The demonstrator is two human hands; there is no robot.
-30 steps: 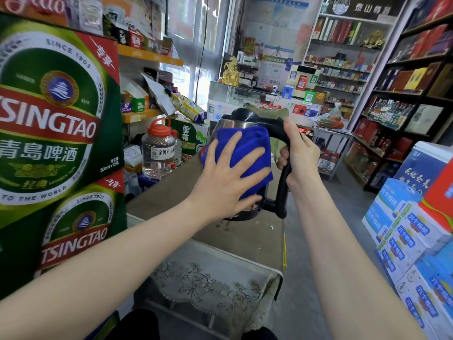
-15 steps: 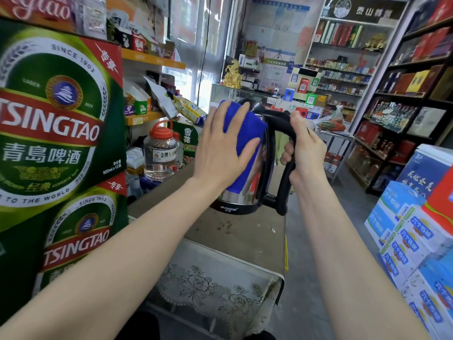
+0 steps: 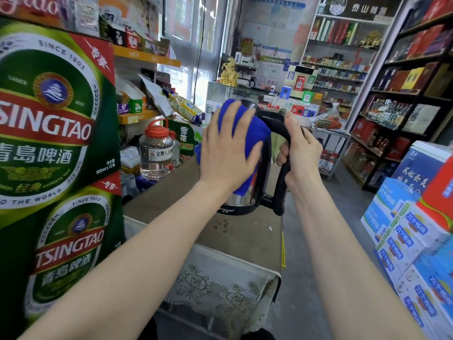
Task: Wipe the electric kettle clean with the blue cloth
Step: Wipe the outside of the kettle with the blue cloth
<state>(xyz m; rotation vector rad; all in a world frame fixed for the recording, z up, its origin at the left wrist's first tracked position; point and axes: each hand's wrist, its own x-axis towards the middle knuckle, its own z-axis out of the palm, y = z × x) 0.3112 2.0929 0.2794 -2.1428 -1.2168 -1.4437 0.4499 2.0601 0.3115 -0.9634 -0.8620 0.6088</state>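
Observation:
A steel electric kettle (image 3: 241,201) with a black handle and base is held upright just above the brown table (image 3: 171,192). My right hand (image 3: 297,149) is wrapped around the top of the black handle. My left hand (image 3: 226,149) lies flat, fingers spread, pressing the blue cloth (image 3: 252,133) against the kettle's left side and upper body. The cloth covers most of the steel wall; only the lower strip and the base show.
Green beer cartons (image 3: 54,123) are stacked close on the left. A clear jar with a red lid (image 3: 158,150) stands at the table's far left. Blue and red boxes (image 3: 416,229) pile up on the right, with an aisle and shelves beyond. A lace cloth (image 3: 220,285) hangs over the near table edge.
My left hand and the cloth slid up from the kettle's lower front to its upper left side. The kettle rose and turned a little; my right hand kept its grip on the handle.

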